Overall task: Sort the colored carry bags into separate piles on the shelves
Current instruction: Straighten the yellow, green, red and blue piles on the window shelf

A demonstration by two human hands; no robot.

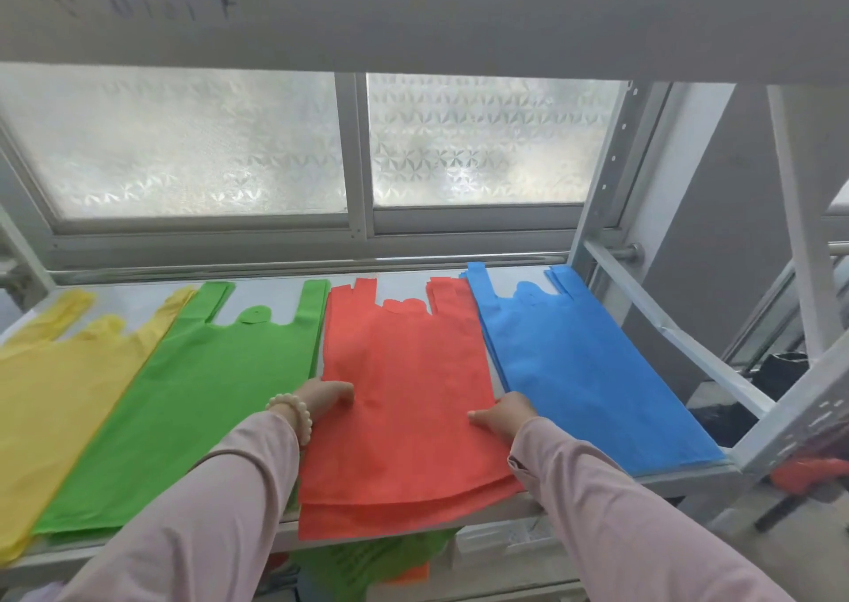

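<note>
Four flat piles of carry bags lie side by side on the grey shelf (271,286): yellow bags (50,381) at the left, then green bags (202,394), red bags (409,399) and blue bags (583,371) at the right. My left hand (326,394), with a bead bracelet at the wrist, holds the left edge of the red pile with its thumb on top. At the red pile's right edge my right hand (503,415) grips the same way. The red pile overhangs the shelf's front edge.
A frosted window (183,151) stands behind the shelf and another shelf board (459,17) hangs close overhead. The rack's metal upright (611,174) and a slanted brace (666,325) bound the right side. More green and orange bags (381,560) lie below the shelf.
</note>
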